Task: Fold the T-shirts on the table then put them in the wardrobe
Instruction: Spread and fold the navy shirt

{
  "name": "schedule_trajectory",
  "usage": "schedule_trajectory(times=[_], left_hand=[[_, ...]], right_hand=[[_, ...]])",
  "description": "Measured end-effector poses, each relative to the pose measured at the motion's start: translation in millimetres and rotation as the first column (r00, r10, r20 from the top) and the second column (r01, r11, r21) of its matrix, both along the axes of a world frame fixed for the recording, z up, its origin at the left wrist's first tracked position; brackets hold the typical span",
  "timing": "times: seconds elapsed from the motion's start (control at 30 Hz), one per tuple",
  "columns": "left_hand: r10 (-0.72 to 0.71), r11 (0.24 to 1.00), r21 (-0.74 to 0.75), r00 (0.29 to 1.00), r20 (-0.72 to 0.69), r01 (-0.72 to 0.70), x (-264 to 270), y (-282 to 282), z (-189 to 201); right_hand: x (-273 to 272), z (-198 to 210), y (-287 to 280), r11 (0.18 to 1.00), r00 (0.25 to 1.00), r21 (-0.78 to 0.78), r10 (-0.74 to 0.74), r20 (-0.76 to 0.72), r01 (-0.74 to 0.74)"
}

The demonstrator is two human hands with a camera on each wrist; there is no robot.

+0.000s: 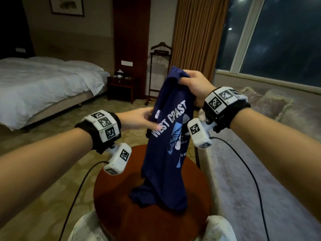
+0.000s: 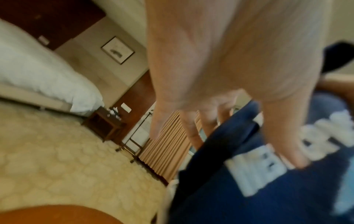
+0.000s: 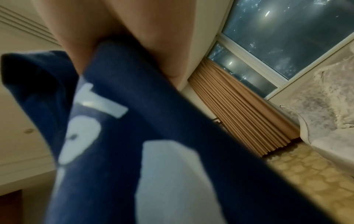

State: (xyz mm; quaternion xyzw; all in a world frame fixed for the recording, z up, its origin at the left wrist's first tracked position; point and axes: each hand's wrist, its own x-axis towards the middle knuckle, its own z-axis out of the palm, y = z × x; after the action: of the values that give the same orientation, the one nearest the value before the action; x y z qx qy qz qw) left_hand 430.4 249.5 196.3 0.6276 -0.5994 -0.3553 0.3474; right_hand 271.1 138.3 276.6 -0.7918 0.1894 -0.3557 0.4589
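Right hand [image 1: 192, 84] gripping bunched top of navy T-shirt [image 1: 166, 153], holding it up over round wooden table [image 1: 121, 214]; hem trailing on tabletop. Left hand [image 1: 139, 119], fingers extended, touching shirt's left edge. Bed [image 1: 43, 84] lying far left.

A hotel-style bedroom is showing here: a bed [image 1: 43, 84] made up in white linen is sitting at far left, a dark wooden nightstand [image 1: 121, 86] (a tissue box on top) is standing beside it, and a valet stand [image 1: 160, 66] is standing farther right, next to tan floor-length curtains [image 1: 196, 37] hanging along a big night-dark window [image 1: 278, 37], over patterned carpet [image 1: 43, 180].
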Motion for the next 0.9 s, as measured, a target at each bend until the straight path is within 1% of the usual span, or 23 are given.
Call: schedule_trajectory(times=[0.03, 0.1, 0.17, 0.23, 0.27, 0.3, 0.33, 0.37, 0.4, 0.43, 0.5, 0.53, 0.57, 0.6, 0.63, 0.67, 0.7, 0.77, 0.8, 0.83, 0.9], left_hand=[[-0.011, 1.000, 0.017, 0.997, 0.078, 0.010, 4.5, -2.3, -5.7], [0.011, 0.999, 0.031, 0.971, 0.239, -0.019, 14.0, -5.9, -8.5], [0.079, 0.997, -0.013, 0.911, 0.404, -0.081, 26.2, -6.4, -0.2], [0.186, 0.982, -0.103, 0.866, 0.463, -0.156, 38.9, 0.7, 16.8], [0.268, 0.962, -0.178, 0.844, 0.464, -0.208, 46.3, 5.3, 26.8], [0.362, 0.927, -0.267, 0.818, 0.448, -0.264, 51.7, 10.7, 37.4], [0.446, 0.881, -0.351, 0.801, 0.399, -0.316, 54.9, 16.8, 49.0], [0.504, 0.835, -0.417, 0.804, 0.316, -0.360, 54.5, 23.2, 61.0], [0.533, 0.797, -0.452, 0.819, 0.212, -0.401, 51.1, 29.7, 73.9], [0.539, 0.772, -0.453, 0.837, 0.096, -0.445, 45.3, 36.2, 86.7], [0.487, 0.764, -0.394, 0.858, -0.167, -0.510, 29.2, 51.8, 112.7], [0.439, 0.767, -0.364, 0.846, -0.302, -0.528, 20.7, 60.2, 124.5], [0.391, 0.762, -0.349, 0.818, -0.422, -0.545, 12.7, 68.9, 136.4], [0.354, 0.741, -0.359, 0.786, -0.507, -0.567, 5.8, 76.8, 147.5], [0.332, 0.703, -0.396, 0.764, -0.552, -0.591, 0.0, 83.6, 157.1], [0.329, 0.646, -0.456, 0.763, -0.556, -0.611, -4.2, 88.4, 165.4], [0.336, 0.583, -0.531, 0.777, -0.532, -0.615, -7.6, 91.0, 172.3], [0.371, 0.471, -0.665, 0.814, -0.447, -0.580, -14.2, 93.2, 181.5], [0.390, 0.440, -0.703, 0.824, -0.411, -0.558, -16.2, 91.8, 183.5], [0.408, 0.424, -0.721, 0.826, -0.389, -0.549, -16.1, 88.9, 183.8], [0.439, 0.435, -0.704, 0.815, -0.378, -0.561, -10.2, 76.7, 178.1]], right_hand=[[-2.3, 3.8, -0.2, 1.000, 1.000, -0.017, -0.012, 0.004, 0.012], [-8.3, 11.1, 1.4, 0.996, 0.998, -0.064, -0.060, 0.003, 0.060], [-16.7, 17.4, 1.6, 0.987, 0.990, -0.076, -0.136, 0.035, 0.139], [-28.3, 22.8, -2.0, 0.972, 0.975, -0.081, -0.216, 0.051, 0.219], [-35.8, 25.4, -2.8, 0.966, 0.971, -0.093, -0.240, 0.017, 0.240], [-44.0, 28.3, -1.6, 0.965, 0.969, -0.106, -0.245, -0.046, 0.239], [-52.0, 31.5, 1.7, 0.969, 0.966, -0.110, -0.234, -0.110, 0.222], [-59.7, 35.4, 6.4, 0.973, 0.964, -0.106, -0.219, -0.148, 0.205], [-66.6, 39.4, 12.0, 0.977, 0.968, -0.093, -0.203, -0.148, 0.190], [-73.5, 44.7, 18.9, 0.981, 0.975, -0.073, -0.189, -0.115, 0.182], [-86.5, 57.0, 32.9, 0.983, 0.983, -0.009, -0.182, -0.007, 0.182], [-93.8, 63.2, 38.4, 0.981, 0.980, 0.001, -0.196, 0.039, 0.196], [-101.7, 69.7, 44.5, 0.975, 0.973, -0.021, -0.220, 0.062, 0.222], [-109.8, 75.8, 49.5, 0.970, 0.969, -0.050, -0.234, 0.079, 0.239], [-118.3, 80.8, 54.3, 0.966, 0.966, -0.075, -0.240, 0.096, 0.247], [-126.2, 84.8, 58.3, 0.967, 0.965, -0.081, -0.231, 0.122, 0.242], [-134.3, 88.4, 61.0, 0.970, 0.964, -0.071, -0.219, 0.148, 0.232], [-145.7, 93.0, 61.8, 0.981, 0.960, -0.015, -0.188, 0.205, 0.195], [-149.2, 94.0, 60.4, 0.983, 0.957, 0.002, -0.182, 0.226, 0.186], [-150.5, 94.6, 57.5, 0.979, 0.953, 0.000, -0.199, 0.229, 0.205], [-146.8, 91.0, 48.1, 0.959, 0.936, -0.008, -0.276, 0.217, 0.284]])
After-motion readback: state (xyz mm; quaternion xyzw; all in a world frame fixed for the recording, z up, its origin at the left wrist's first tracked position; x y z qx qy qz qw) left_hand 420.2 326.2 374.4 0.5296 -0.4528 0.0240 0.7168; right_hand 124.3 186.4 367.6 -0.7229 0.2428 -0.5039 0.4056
